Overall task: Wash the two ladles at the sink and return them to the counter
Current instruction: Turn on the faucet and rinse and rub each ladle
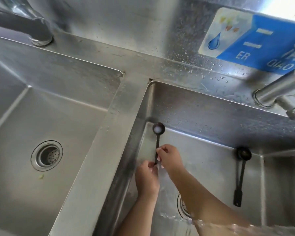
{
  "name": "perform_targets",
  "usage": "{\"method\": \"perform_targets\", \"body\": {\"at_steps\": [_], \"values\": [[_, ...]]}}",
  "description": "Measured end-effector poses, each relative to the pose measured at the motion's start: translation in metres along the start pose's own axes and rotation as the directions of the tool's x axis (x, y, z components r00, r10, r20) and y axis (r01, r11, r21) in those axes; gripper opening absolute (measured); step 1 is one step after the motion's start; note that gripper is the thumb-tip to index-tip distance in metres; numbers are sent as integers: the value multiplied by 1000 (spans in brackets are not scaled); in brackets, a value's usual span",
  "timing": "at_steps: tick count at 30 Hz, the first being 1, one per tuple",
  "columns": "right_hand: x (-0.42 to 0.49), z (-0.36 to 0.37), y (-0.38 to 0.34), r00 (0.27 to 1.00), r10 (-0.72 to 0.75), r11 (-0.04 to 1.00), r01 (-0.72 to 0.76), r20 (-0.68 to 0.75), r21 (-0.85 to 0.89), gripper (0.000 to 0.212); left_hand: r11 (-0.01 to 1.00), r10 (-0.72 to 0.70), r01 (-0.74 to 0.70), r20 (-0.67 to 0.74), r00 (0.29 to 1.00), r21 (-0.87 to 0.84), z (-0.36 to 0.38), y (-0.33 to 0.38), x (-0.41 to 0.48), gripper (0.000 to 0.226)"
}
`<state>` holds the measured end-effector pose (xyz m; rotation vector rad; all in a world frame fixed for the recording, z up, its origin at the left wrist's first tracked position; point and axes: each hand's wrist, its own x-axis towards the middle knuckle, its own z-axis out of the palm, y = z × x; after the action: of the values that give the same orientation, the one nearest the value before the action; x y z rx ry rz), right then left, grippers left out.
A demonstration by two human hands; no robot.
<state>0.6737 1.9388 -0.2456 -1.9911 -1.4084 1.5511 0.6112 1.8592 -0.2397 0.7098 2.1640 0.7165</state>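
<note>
A small black ladle [158, 129] with white foam in its bowl is held over the right sink basin [211, 150]. My left hand [147, 178] grips the lower end of its handle. My right hand [169, 158] pinches the handle a little higher up. A second black ladle [240, 174] lies on the basin floor to the right, bowl at the far wall, untouched. Water streams past my right forearm near the bottom right.
The right faucet [279, 94] juts in from the right edge. The left basin [46, 125] has a round drain strainer [47, 155]; another faucet base [41, 40] stands at top left. A blue and white sign [250, 41] is on the steel backsplash. The right drain [183, 206] is partly hidden by my arm.
</note>
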Motion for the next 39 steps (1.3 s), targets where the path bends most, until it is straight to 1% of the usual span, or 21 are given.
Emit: {"method": "perform_targets", "body": {"at_steps": [2, 5, 7, 9, 11, 13, 14, 16, 18, 20, 22, 25, 31, 34, 37, 38, 39], "values": [[-15, -11, 1, 1000, -14, 999, 14, -15, 32, 19, 999, 17, -17, 11, 1000, -28, -4, 2, -13, 13], [-42, -30, -2, 999, -34, 996, 33, 4, 81, 26, 996, 71, -69, 40, 997, -59, -10, 5, -37, 21], [-62, -43, -3, 997, -75, 993, 73, 23, 97, 30, 988, 87, -75, 89, 992, -131, -16, 8, -57, 25], [-81, -54, -6, 993, -114, 988, 109, 39, 109, 30, 962, 27, 25, 186, 982, -273, -25, 16, -75, 22], [-100, -65, -9, 990, -136, 985, 130, 46, 116, 29, 922, -24, 124, 266, 964, -368, -35, 28, -94, 13], [-118, -76, -12, 989, -142, 984, 137, 35, 117, 29, 845, -39, 217, 348, 937, -488, -46, 40, -117, 7], [-129, -81, -15, 990, -137, 982, 132, 33, 133, 27, 802, -39, 253, 376, 926, -541, -54, 48, -130, 12], [-153, -93, -22, 991, -133, 978, 127, 28, 164, 14, 760, -10, 255, 382, 924, -598, -73, 61, -154, 23], [-179, -104, -29, 991, -130, 978, 124, 28, 168, 9, 762, 18, 234, 381, 925, -604, -91, 74, -180, 29], [-205, -116, -37, 992, -114, 975, 100, 61, 199, 12, 776, 36, 220, 390, 920, -591, -108, 87, -203, 26], [-229, -123, -42, 991, -113, 977, 97, 77, 191, 14, 804, 40, 203, 391, 920, -559, -124, 94, -224, 25], [-260, -133, -50, 986, -114, 966, 83, 118, 244, 16, 858, 40, 179, 410, 911, -482, -144, 100, -243, 35], [-298, -143, -54, 978, -83, 926, 4, 194, 378, 12, 851, 81, 202, 501, 862, -485, -175, 94, -265, 34], [-307, -148, -54, 984, -44, 896, -38, 174, 442, 10, 853, 83, 223, 546, 834, -471, -183, 92, -269, 33], [-308, -155, -61, 996, -7, 875, -39, 94, 482, 6, 860, 93, 227, 579, 810, -456, -193, 92, -272, 32], [-307, -157, -64, 998, 6, 863, -40, 68, 503, 6, 863, 104, 221, 589, 801, -453, -194, 91, -272, 32], [-305, -159, -67, 999, 21, 851, -42, 46, 523, 12, 865, 114, 217, 598, 793, -453, -195, 91, -272, 32]]}}
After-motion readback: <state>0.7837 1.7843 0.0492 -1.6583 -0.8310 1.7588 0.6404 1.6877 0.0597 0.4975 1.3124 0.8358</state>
